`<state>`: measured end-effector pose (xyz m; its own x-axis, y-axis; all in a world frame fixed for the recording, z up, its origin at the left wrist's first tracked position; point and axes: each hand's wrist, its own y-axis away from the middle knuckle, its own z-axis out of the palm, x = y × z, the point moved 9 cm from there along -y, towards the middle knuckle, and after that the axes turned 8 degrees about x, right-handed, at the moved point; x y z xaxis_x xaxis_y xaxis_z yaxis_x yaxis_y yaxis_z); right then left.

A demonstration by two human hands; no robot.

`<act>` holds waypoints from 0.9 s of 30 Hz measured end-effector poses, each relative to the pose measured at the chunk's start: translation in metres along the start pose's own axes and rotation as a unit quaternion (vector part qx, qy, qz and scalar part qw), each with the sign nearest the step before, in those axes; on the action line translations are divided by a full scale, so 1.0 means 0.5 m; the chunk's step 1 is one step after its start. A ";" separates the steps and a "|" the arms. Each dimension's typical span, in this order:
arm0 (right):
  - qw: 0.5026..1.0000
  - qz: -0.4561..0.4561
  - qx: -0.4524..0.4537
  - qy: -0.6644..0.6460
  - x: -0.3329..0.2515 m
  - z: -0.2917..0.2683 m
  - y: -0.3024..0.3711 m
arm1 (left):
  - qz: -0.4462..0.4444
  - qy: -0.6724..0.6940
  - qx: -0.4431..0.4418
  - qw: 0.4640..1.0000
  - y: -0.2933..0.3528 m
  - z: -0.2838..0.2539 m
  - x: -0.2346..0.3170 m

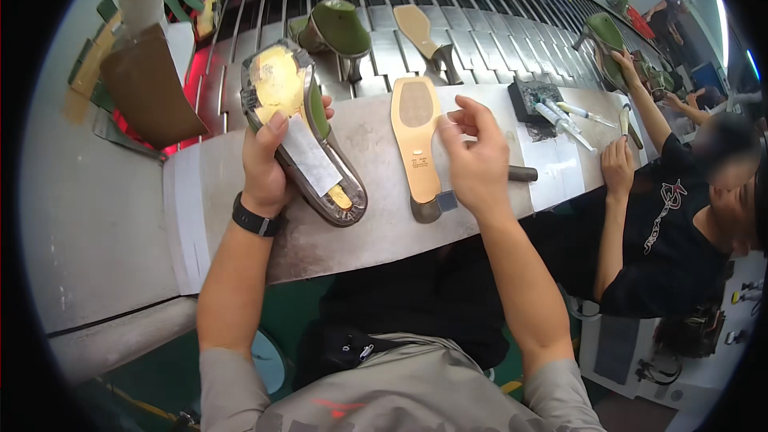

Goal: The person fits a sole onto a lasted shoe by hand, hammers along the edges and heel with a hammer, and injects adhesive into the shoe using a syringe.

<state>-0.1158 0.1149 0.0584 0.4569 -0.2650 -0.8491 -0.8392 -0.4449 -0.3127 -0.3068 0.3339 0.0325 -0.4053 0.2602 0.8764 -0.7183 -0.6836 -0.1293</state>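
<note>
Out over the counter [352, 252], my left grip [266, 162] clasps a shoe [309, 156]; my right grip [478, 158], half-parted, hovers beside a sole [414, 142].

Green shoe [308, 156] with yellow-and-white underside in the left grip [266, 166]
The right grip [478, 158], loosely curled, is just beside a beige, dark-heeled sole [415, 140] on the grey counter [384, 234].

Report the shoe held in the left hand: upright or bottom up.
Bottom up: in the left hand, the shoe shows its yellow underside and white strip.

Shoe upper [318, 116] green; underside [277, 84] yellow; strip [310, 157] whitish; sole piece [414, 144] beige; wristband [253, 218] black.
</note>
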 end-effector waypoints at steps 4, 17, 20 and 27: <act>0.884 0.172 -0.180 -0.395 0.003 0.042 0.087 | -0.014 -0.021 -0.008 1.000 0.000 0.025 -0.006; 0.991 -0.023 -0.026 -0.126 -0.023 0.020 0.131 | -0.078 0.053 0.021 0.995 0.009 0.028 -0.030; 0.992 -0.087 -0.085 -0.028 -0.020 -0.004 0.163 | -0.080 0.116 0.002 0.990 0.010 0.037 -0.025; 0.886 0.262 -0.070 -0.376 0.048 -0.147 0.370 | -0.066 0.116 -0.009 0.991 0.013 0.033 -0.015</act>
<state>-0.2383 -0.0368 0.0113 -0.3558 0.1550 -0.9216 -0.8087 -0.5454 0.2205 -0.2990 0.3164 0.0326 -0.4242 0.4980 0.7564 -0.7830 -0.6213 -0.0301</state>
